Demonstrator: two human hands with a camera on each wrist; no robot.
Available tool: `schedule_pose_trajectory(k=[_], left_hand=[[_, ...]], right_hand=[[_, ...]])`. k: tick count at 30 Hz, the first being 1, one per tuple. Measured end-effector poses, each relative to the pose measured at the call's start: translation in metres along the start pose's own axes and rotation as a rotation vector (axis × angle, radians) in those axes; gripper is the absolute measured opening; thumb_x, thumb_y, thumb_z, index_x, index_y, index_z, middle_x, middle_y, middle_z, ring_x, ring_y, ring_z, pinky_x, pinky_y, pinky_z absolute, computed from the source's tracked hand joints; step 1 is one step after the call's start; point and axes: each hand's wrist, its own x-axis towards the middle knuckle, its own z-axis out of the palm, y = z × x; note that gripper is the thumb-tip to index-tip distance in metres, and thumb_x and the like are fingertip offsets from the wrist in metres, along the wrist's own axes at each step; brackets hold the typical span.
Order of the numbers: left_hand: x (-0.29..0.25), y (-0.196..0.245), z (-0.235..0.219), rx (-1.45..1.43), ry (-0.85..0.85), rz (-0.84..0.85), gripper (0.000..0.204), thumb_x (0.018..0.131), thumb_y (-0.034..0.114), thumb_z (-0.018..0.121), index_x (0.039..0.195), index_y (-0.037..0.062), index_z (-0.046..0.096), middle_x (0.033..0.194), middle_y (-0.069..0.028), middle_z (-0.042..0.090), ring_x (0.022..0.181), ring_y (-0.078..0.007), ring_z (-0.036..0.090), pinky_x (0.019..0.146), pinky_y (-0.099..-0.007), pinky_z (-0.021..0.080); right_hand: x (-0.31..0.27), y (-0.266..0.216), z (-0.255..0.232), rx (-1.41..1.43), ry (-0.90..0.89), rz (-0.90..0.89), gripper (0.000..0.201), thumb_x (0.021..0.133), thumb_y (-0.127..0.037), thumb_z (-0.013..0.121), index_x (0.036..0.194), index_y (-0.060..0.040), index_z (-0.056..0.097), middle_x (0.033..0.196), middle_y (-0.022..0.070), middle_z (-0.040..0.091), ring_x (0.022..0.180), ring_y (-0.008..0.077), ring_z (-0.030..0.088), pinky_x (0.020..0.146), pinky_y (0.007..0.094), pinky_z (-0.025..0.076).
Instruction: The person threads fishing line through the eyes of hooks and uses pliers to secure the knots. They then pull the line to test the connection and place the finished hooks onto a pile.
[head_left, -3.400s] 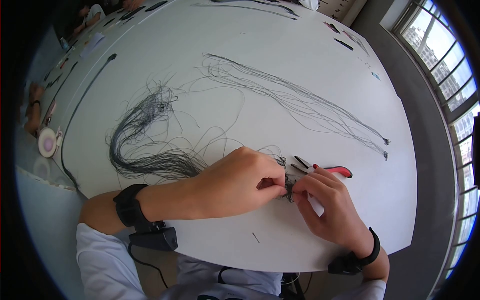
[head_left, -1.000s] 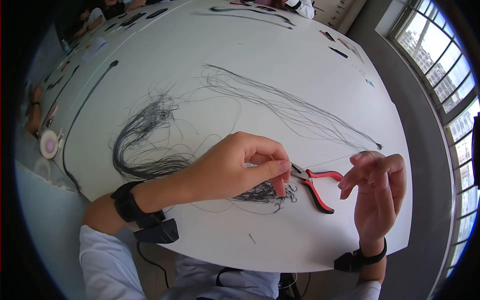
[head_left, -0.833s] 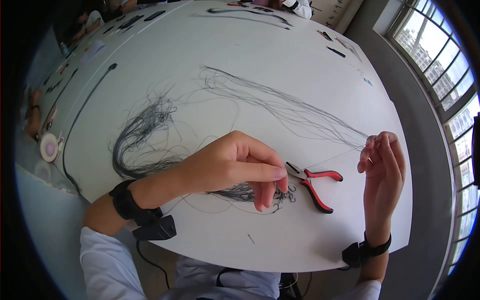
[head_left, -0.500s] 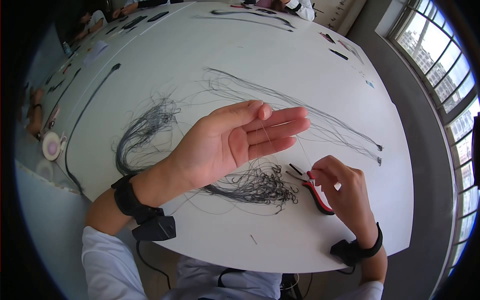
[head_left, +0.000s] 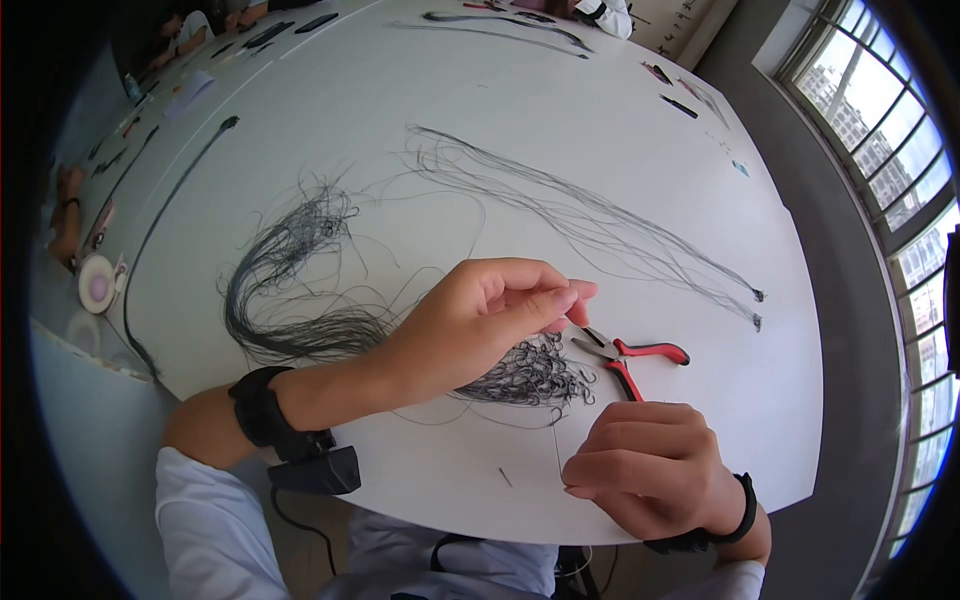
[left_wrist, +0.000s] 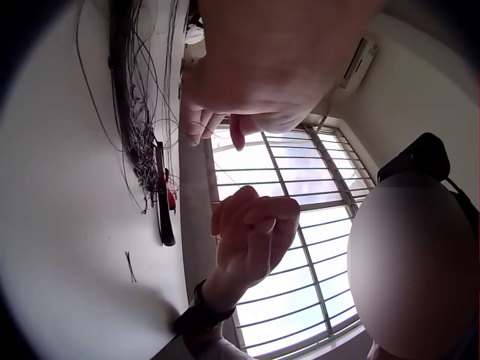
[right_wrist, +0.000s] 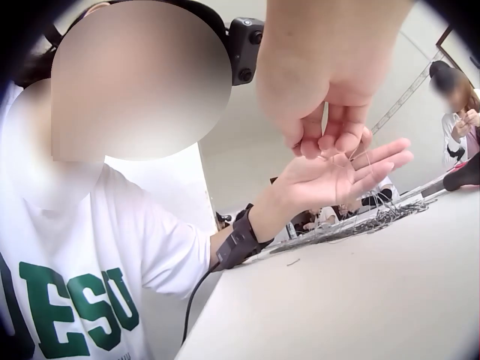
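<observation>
Fine strand (head_left: pixel 557 440) held above the table (head_left: pixel 430 470) near the curl-ended bundle (head_left: pixel 530 376), pinched by the fingers of both left hand (head_left: pixel 500 312) and right hand (head_left: pixel 650 467); light, even tension should limit snagging.

- Head: from above, forward and down; table (head_left: pixel 620 110) at centre, window (head_left: pixel 870 115) upper right.
- Left wrist: close, sideways; left hand (left_wrist: pixel 255 90) top, same window centre right.
- Right wrist: close, near table height; right hand (right_wrist: pixel 326 97) at top.
</observation>
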Motion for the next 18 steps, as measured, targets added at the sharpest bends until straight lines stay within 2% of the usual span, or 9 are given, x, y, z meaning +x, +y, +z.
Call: schedule_pose_trajectory(k=[2,5,6,8,9,13,15,16,18], left_hand=[[0.002,-0.001,-0.002,-0.025,0.01,0.066,0.021,0.095,0.013,0.044,0.097,-0.0029,0.058,0.117,-0.0177,0.057,0.111,-0.0163,0.053,0.093,-0.0275,0.043],[-0.001,-0.003,-0.002,-0.063,-0.164,0.016,0.02,0.094,0.009,0.045,0.095,-0.0066,0.058,0.098,-0.0159,0.064,0.093,-0.0187,0.063,0.08,-0.027,0.05],[-0.002,-0.002,0.0,-0.064,-0.169,0.015,0.02,0.094,0.009,0.045,0.095,-0.0066,0.058,0.098,-0.0159,0.064,0.093,-0.0187,0.063,0.08,-0.027,0.05],[-0.006,0.007,0.002,-0.197,-0.379,-0.178,0.021,0.093,0.008,0.046,0.096,-0.0087,0.059,0.089,-0.0144,0.066,0.075,-0.0192,0.066,0.065,-0.0254,0.052],[-0.008,0.015,0.002,-0.204,-0.418,-0.206,0.022,0.093,0.008,0.046,0.097,-0.0095,0.059,0.076,-0.0139,0.065,0.058,-0.0175,0.064,0.054,-0.0237,0.05],[-0.007,0.019,-0.005,-0.221,-0.435,-0.167,0.024,0.094,0.009,0.044,0.094,-0.0088,0.059,0.067,-0.0124,0.063,0.048,-0.0144,0.058,0.05,-0.0224,0.047],[-0.002,0.011,-0.012,-0.493,-0.348,-0.14,0.025,0.095,0.014,0.041,0.091,-0.0045,0.057,0.067,-0.0102,0.062,0.048,-0.0124,0.055,0.05,-0.0225,0.046],[-0.001,0.011,-0.013,-0.491,-0.345,-0.139,0.025,0.095,0.014,0.041,0.091,-0.0045,0.057,0.067,-0.0102,0.062,0.048,-0.0124,0.055,0.05,-0.0225,0.046],[0.001,0.009,-0.015,-0.733,-0.101,-0.075,0.023,0.096,0.017,0.039,0.089,0.0012,0.054,0.068,-0.008,0.061,0.051,-0.0117,0.055,0.051,-0.0231,0.045]], right_hand=[[0.0,-0.005,-0.007,0.072,-0.012,0.021,0.015,0.068,0.005,0.062,0.081,-0.0004,0.058,0.065,0.0071,0.056,0.054,0.0181,0.054,0.046,0.0277,0.043],[-0.004,-0.005,-0.014,0.313,0.298,0.149,0.006,0.077,0.004,0.059,0.082,0.0028,0.058,0.071,0.0124,0.064,0.059,0.0178,0.063,0.055,0.0241,0.05],[-0.004,-0.006,-0.014,0.334,0.443,0.223,0.002,0.083,0.002,0.055,0.083,0.0036,0.055,0.069,0.0115,0.063,0.058,0.0153,0.062,0.054,0.0239,0.049],[-0.002,0.003,-0.023,0.281,0.622,0.33,0.008,0.088,-0.002,0.05,0.085,0.0032,0.054,0.065,0.0093,0.06,0.053,0.0117,0.057,0.049,0.0225,0.046],[-0.002,0.009,-0.029,0.209,0.639,0.407,0.01,0.09,-0.003,0.048,0.084,0.0031,0.054,0.064,0.0082,0.058,0.051,0.0103,0.054,0.047,0.0215,0.043],[-0.008,0.031,-0.036,0.094,0.6,0.582,0.012,0.091,-0.005,0.05,0.082,0.0027,0.054,0.061,0.0052,0.054,0.048,0.0067,0.048,0.043,0.0188,0.038],[-0.007,0.032,-0.032,0.085,0.559,0.705,0.014,0.09,-0.007,0.053,0.079,0.0017,0.052,0.057,0.0028,0.052,0.047,0.0055,0.046,0.043,0.0183,0.036],[-0.007,0.032,-0.032,0.087,0.558,0.702,0.014,0.09,-0.007,0.053,0.079,0.0017,0.052,0.057,0.0028,0.052,0.047,0.0055,0.046,0.043,0.0183,0.036],[-0.009,0.033,-0.03,0.025,0.438,0.725,0.015,0.089,-0.005,0.054,0.076,0.0006,0.05,0.057,0.0024,0.052,0.047,0.0055,0.045,0.043,0.0187,0.037]])
